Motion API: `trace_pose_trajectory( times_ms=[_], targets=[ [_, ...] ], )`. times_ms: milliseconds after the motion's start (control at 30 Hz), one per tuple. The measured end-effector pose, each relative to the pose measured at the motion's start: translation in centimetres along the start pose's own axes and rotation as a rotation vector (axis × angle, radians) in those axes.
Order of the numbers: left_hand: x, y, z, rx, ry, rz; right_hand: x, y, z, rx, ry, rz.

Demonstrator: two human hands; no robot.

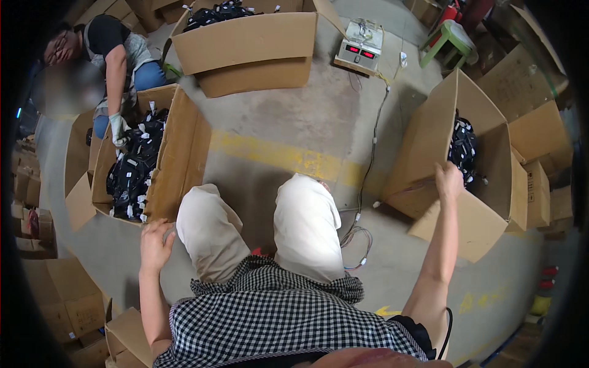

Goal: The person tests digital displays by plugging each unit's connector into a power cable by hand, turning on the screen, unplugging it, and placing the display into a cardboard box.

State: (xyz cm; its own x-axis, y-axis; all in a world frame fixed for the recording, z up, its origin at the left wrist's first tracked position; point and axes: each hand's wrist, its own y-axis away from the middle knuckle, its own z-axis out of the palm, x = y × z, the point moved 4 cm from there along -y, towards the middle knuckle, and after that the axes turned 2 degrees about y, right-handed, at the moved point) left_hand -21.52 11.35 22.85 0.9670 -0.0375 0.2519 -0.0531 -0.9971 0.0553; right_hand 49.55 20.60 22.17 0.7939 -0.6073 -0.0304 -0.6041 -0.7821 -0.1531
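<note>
My left hand (156, 246) is beside the near corner of the left cardboard box (190, 144), fingers loosely apart and holding nothing. That box contains many black cable bundles (132, 178) with white connectors. On the other side, my right hand (450, 181) is closed at the near edge of the right cardboard box (426, 144). A thin wire harness (412, 188) trails leftward from this hand and ends in a pale connector; the grip itself is partly hidden. Inside the right box lie more black cable bundles (462, 144).
A co-worker's gloved hand (118, 130) reaches into the left box. Ahead stands another large carton (245, 49) with black bundles. A digital scale (361, 52) sits on the floor, its cable (372, 153) running toward coiled wires (362, 245). A green stool (451, 44) stands far right.
</note>
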Motion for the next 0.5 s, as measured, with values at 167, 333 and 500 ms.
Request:
trace_pose_trajectory(
  times_ms=[167, 333, 500],
  targets=[
    [3.6, -4.1, -0.2, -0.058, 0.133, 0.061, -10.3, 1.8, 0.5, -0.046, 0.021, -0.051],
    [17.2, -13.5, -1.3, 0.092, 0.149, 0.471, -12.7, 3.7, -2.7, 0.253, -0.303, -0.161],
    [30.9, -19.0, 3.4, -0.062, 0.368, 0.808, -8.2, 13.5, -0.5, 0.318, -1.193, -0.131]
  ],
)
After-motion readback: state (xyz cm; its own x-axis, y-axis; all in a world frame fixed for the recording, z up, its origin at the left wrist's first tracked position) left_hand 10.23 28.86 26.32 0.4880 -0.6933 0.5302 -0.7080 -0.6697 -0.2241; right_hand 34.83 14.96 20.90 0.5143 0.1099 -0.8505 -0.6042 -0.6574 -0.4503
